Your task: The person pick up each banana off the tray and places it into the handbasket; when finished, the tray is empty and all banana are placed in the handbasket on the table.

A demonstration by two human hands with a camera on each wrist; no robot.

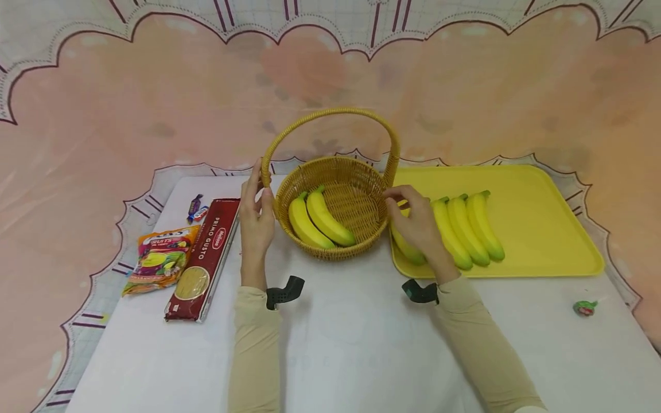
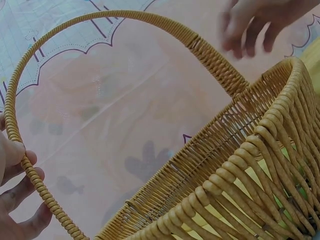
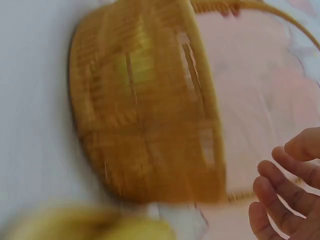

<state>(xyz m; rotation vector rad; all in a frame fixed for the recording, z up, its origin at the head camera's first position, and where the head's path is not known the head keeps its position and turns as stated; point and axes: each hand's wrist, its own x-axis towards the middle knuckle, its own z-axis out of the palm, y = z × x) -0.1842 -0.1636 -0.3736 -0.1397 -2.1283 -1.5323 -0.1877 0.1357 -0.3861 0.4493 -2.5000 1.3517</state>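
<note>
A yellow wicker basket (image 1: 356,209) with a tall hoop handle (image 1: 330,113) stands on the white table, two bananas (image 1: 326,219) lying in its left half. My left hand (image 1: 256,223) holds the left side of that handle, thumb and fingers on either side of it in the left wrist view. Just right of the basket, my right hand (image 1: 419,226) hovers with loosely bent fingers. It appears apart from the handle in the left wrist view and holds nothing. Beneath it, a banana (image 1: 408,246) on the yellow tray (image 1: 547,229) is partly hidden. More bananas (image 1: 467,229) lie alongside.
To the left lie a dark red spaghetti pack (image 1: 203,258), an orange bag of fruit sweets (image 1: 162,258) and small wrapped candies (image 1: 196,209). A green-wrapped candy (image 1: 585,308) sits near the table's right edge. A patterned pink cloth (image 1: 206,103) hangs behind the table.
</note>
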